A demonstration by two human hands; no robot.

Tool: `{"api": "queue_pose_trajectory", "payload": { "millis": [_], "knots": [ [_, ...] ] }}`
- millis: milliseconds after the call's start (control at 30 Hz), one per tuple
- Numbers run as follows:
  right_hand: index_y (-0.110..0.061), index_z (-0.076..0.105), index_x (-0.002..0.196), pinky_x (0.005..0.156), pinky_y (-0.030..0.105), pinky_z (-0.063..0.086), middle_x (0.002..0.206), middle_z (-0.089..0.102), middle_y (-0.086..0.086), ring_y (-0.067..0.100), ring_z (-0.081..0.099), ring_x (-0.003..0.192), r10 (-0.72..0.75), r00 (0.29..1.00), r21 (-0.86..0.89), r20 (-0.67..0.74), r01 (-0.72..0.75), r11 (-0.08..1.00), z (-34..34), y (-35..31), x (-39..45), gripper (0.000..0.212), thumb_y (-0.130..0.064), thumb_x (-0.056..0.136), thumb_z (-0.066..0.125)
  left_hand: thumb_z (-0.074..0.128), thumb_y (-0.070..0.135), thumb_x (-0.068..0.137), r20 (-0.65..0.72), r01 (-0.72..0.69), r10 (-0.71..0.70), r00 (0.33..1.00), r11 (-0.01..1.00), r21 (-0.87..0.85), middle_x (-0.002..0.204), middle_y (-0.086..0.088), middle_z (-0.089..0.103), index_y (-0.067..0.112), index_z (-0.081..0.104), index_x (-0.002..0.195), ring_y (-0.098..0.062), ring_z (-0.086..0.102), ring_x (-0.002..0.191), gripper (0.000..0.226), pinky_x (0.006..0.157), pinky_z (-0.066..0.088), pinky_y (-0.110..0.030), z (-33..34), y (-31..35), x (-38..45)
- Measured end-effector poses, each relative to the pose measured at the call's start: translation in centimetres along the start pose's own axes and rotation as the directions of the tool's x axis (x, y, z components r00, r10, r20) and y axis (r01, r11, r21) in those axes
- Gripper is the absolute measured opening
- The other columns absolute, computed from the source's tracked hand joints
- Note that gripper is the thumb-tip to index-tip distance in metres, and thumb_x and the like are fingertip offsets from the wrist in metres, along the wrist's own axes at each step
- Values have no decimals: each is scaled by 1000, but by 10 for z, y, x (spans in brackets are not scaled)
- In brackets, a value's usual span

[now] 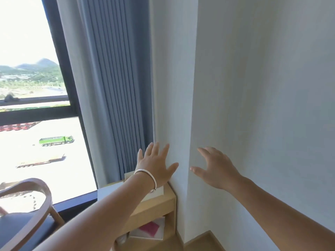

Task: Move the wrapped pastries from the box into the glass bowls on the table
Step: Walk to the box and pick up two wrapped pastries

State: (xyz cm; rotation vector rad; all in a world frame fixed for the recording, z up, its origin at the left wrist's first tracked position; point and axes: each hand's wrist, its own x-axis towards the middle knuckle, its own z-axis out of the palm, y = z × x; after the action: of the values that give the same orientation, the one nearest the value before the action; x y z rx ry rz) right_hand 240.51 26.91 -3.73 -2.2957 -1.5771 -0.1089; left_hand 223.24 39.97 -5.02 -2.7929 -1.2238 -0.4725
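Both of my arms are stretched out toward a white wall corner. My left hand (155, 164), with a silver bangle on the wrist, is open with the fingers spread and holds nothing. To its right, my right hand (215, 168) is also open and holds nothing. No box, wrapped pastries, glass bowls or table top with bowls are in view.
A white wall (262, 87) fills the right side. A blue-grey curtain (112, 78) hangs beside a large window (27, 87). Below my left hand stands a small light wooden cabinet (154, 205) with white things on top and papers on its lower shelf. A wooden chair (27, 214) is at bottom left.
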Motion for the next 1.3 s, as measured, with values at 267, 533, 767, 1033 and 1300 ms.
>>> {"api": "queue_pose_trajectory", "payload": {
  "millis": [267, 533, 767, 1033, 1300],
  "knots": [
    [-26, 22, 152, 117, 46, 20, 158, 25, 3, 20, 22, 145, -143, 988, 43, 59, 141, 989, 68, -55, 112, 76, -62, 89, 48, 24, 70, 89, 2, 163, -163, 987, 986, 32, 161, -2, 2, 32, -2, 150, -23, -7, 146, 76, 115, -2, -52, 30, -117, 54],
    [-25, 23, 152, 118, 45, 17, 158, 25, 2, 19, 19, 145, -234, 964, 89, 124, 224, 971, 128, -98, 210, 74, -57, 91, 49, 26, 70, 88, 6, 251, -251, 968, 968, 24, 160, -2, 4, 33, 0, 150, -24, -5, 146, 76, 116, 0, -53, 68, -207, 111],
    [-27, 23, 152, 117, 46, 20, 158, 26, 2, 20, 22, 144, -276, 947, 100, 162, 263, 960, 170, -101, 286, 73, -57, 91, 49, 26, 69, 89, 54, 295, -295, 954, 955, 16, 160, -2, 4, 32, 0, 150, -23, -5, 146, 75, 116, 2, -53, 105, -239, 168],
    [-26, 23, 152, 117, 43, 22, 158, 26, 3, 20, 21, 145, -355, 919, 159, 173, 330, 931, 221, -90, 402, 75, -58, 90, 49, 27, 69, 88, 85, 402, -404, 911, 915, 37, 161, -3, 4, 33, 0, 150, -21, -5, 146, 76, 117, 1, -51, 145, -268, 253],
    [-27, 23, 152, 117, 49, 21, 158, 26, 3, 21, 21, 145, -395, 887, 231, 240, 343, 910, 267, -84, 488, 73, -58, 91, 49, 26, 70, 88, 136, 478, -483, 865, 876, 67, 160, -4, 4, 33, -1, 150, -21, -5, 146, 77, 116, 0, -50, 177, -292, 321]
  ]
}}
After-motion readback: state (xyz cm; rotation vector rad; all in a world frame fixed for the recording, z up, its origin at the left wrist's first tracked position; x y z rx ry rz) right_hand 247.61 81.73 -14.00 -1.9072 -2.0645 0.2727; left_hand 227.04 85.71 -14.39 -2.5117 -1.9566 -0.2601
